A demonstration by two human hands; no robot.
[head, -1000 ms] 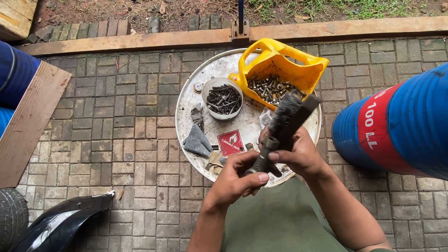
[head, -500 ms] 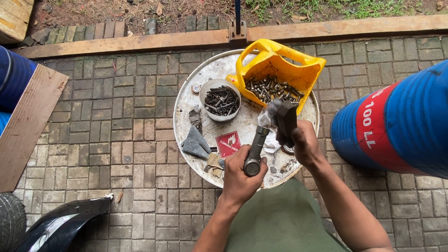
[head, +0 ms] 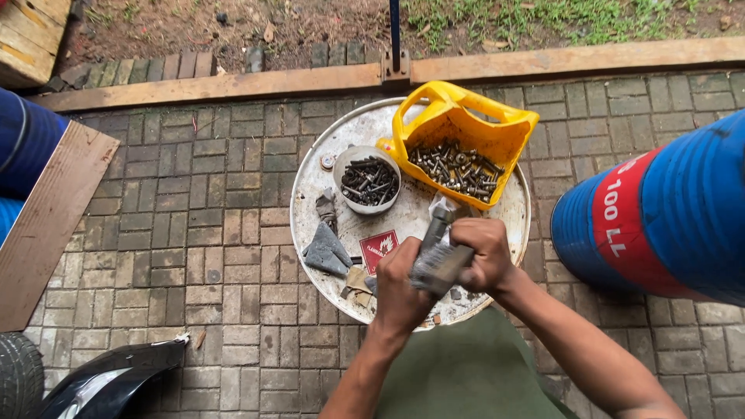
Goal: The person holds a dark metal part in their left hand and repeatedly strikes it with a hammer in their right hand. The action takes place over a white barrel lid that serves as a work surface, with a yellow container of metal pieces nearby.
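Both my hands hold one dark, greasy metal part above the near edge of a round drum lid. My left hand grips its lower end. My right hand wraps its upper side, with a pale rag or bag bunched at the top. On the lid stand a yellow cut-open jug full of bolts and a small white bowl of dark screws. Grey rag scraps and a red diamond label lie beside them.
A blue drum with a red band lies at the right. A wooden plank and another blue drum are at the left. A tyre and black fender sit bottom left. A wooden beam borders the brick paving.
The metal part has swung from a long diagonal to a shorter, more end-on pose and dropped closer to me. My hands have drawn together around it.
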